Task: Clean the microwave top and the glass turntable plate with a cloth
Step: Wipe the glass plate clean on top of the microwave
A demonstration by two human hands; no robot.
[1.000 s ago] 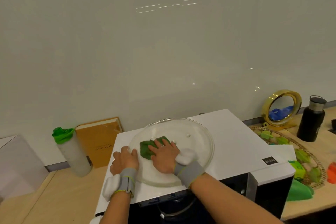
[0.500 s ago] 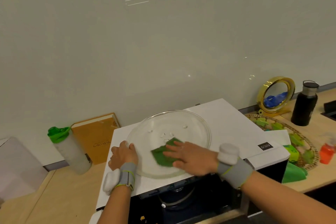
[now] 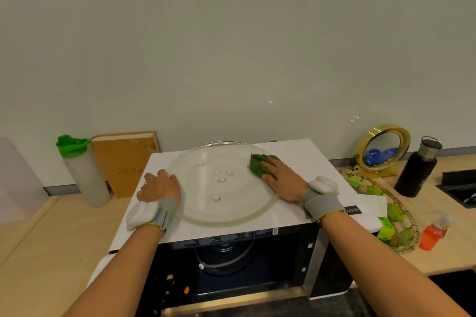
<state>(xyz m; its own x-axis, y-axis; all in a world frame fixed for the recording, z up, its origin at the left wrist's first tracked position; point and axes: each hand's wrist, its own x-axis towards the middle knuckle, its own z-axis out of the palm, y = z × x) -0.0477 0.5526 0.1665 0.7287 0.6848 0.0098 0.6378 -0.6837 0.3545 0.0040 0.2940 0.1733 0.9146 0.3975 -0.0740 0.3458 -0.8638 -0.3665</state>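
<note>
A: Step?

B: Plate wipe under way. Left hand [image 3: 160, 186] lies curled on the plate's [image 3: 221, 203] left rim, steadying it. The plate sits on the microwave [image 3: 304, 154] top. Right hand [image 3: 282, 179], fingers flat, presses the cloth [image 3: 258, 164] on the right rim.

A: Next?

B: Probably sweep the cloth back across the centre, left hand bracing; the bare top likely after.

A: Count, left to right?

B: One shaker [image 3: 82, 170], one book [image 3: 126, 159], one plate, one cloth, one mirror [image 3: 382, 148], one flask [image 3: 418, 167].
</note>
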